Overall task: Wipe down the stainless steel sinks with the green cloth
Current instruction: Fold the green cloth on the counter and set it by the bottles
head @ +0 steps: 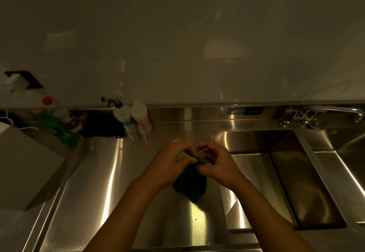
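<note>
The green cloth (190, 185) hangs bunched in the air over the steel drainboard (122, 182), just left of a sink basin. My left hand (173, 162) and my right hand (215, 162) meet at its top edge, both pinching the fabric with fingers closed on it. The cloth droops below my wrists. To the right lies a stainless steel sink (280, 176), deep and rectangular. A second sink (353, 152) shows partly at the far right edge.
A chrome faucet (320, 116) stands behind the divider between the two sinks. Two white bottles, one a spray bottle (123, 116), stand at the backsplash. Green and red-capped bottles (57, 121) crowd the back left. A grey box (25, 164) sits at the left.
</note>
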Demonstrator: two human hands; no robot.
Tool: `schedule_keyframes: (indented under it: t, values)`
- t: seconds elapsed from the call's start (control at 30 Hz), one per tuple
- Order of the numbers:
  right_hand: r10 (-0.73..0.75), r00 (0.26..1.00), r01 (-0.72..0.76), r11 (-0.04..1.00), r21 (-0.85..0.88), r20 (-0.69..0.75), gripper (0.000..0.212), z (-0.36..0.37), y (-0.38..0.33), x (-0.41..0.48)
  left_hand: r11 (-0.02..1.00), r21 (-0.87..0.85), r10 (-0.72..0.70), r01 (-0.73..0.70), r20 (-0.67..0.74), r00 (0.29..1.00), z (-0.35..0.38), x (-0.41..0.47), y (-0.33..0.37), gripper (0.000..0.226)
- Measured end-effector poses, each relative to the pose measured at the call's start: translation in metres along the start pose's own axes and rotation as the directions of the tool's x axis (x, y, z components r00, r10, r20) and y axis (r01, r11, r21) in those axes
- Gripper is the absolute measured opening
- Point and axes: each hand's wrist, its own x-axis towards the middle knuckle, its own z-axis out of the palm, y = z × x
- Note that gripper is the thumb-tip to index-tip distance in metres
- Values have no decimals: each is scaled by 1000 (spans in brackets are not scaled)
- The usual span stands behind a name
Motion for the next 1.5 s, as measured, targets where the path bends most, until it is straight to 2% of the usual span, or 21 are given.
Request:
schedule_keyframes:
  t: [0.2,0.33,0.47,0.63,0.8,0.93,1.03,1.1,1.23,1.4,1.5]
  values:
    - [50,995,-66,974,-215,-81,38,13,29,-14,997,12,83,-82,-117,990,-9,-7,15,9]
    - [124,977,-163,959,-231,-171,26,18,55,-19,992,-48,100,-113,-213,972,-14,-13,18,5]
    - [237,953,-294,865,-406,-187,23,11,88,-32,988,-79,98,-131,-331,939,-24,-19,17,6]
    - [269,926,-365,818,-445,-266,17,-10,112,-49,994,5,102,-108,-376,921,-46,-29,0,15]
    - [108,929,-280,831,-481,-355,19,-35,99,-43,998,60,14,11,-410,912,-61,-43,-26,28]
    - [33,924,-242,821,-517,-380,13,-52,84,-32,988,123,-36,93,-407,913,-69,-56,-48,41]
    - [-63,917,-191,797,-572,-395,10,-61,69,-27,982,123,-80,146,-431,899,-72,-64,-64,29]
    - [-164,908,-146,738,-659,-386,8,-66,57,-25,978,133,-83,160,-457,885,-72,-68,-73,19]
    - [-334,876,-111,562,-820,-348,13,-78,32,-26,941,329,82,82,-456,886,-69,-76,-82,11]
    - [-454,877,-21,294,-955,-160,18,-72,8,-32,869,481,125,115,-440,889,-62,-84,-80,15]
    - [-459,883,53,311,-949,-101,16,-70,-5,-38,876,466,110,124,-444,889,-61,-94,-71,12]
